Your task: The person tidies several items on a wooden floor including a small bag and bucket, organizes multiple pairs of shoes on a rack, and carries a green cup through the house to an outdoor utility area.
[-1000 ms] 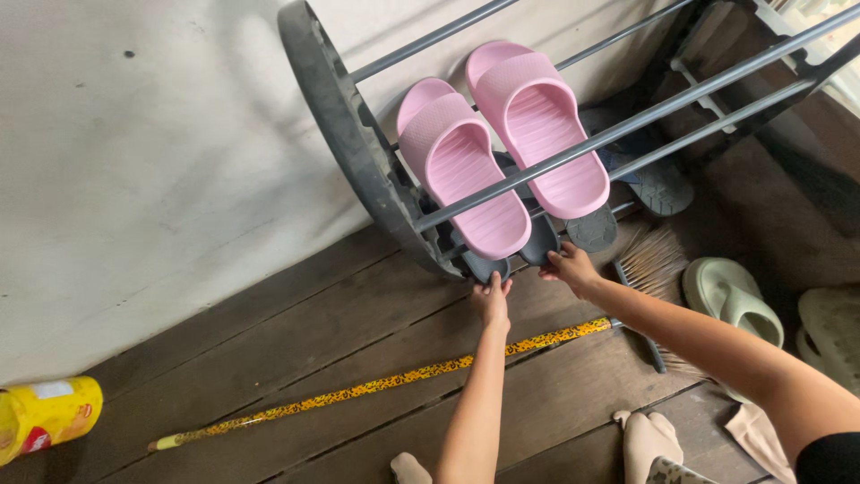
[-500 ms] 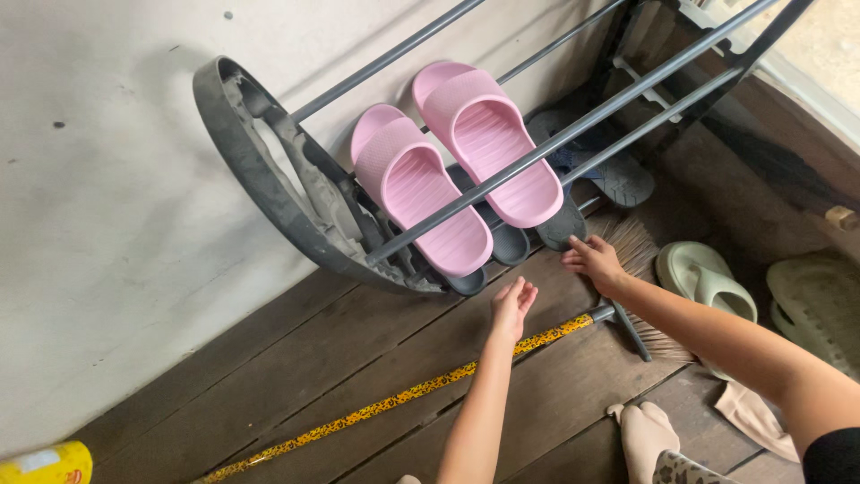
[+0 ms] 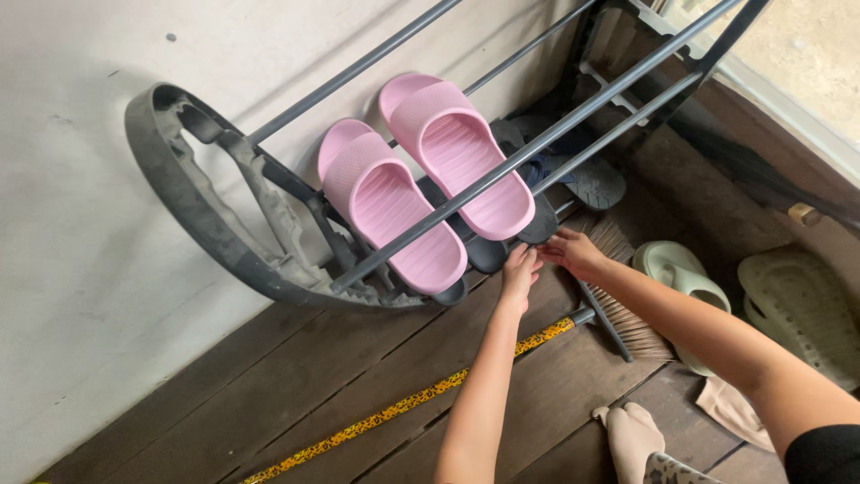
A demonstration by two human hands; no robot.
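A grey shoe rack [image 3: 199, 229] with metal bars leans against the wall. Two pink slippers [image 3: 394, 211] lie side by side on its upper bars. Under them, two dark slippers [image 3: 486, 256] rest on the lower tier with their toes sticking out. My left hand [image 3: 520, 272] reaches up with its fingertips at the toes of the dark slippers, holding nothing. My right hand [image 3: 573, 252] is beside it, fingers curled on the toe of the right dark slipper [image 3: 541, 228].
A broom with a yellow patterned handle [image 3: 403, 408] and straw bristles [image 3: 632, 318] lies across the wooden floor below my hands. Pale green slippers [image 3: 683, 273] sit at the right. Another dark sandal [image 3: 596, 184] lies under the rack. My socked foot [image 3: 632, 435] is near the bottom edge.
My view has shifted, so the rack now sits further left. My left hand left the dark slipper, hung open over the floor, then returned to the slipper toes. My right hand stayed there.
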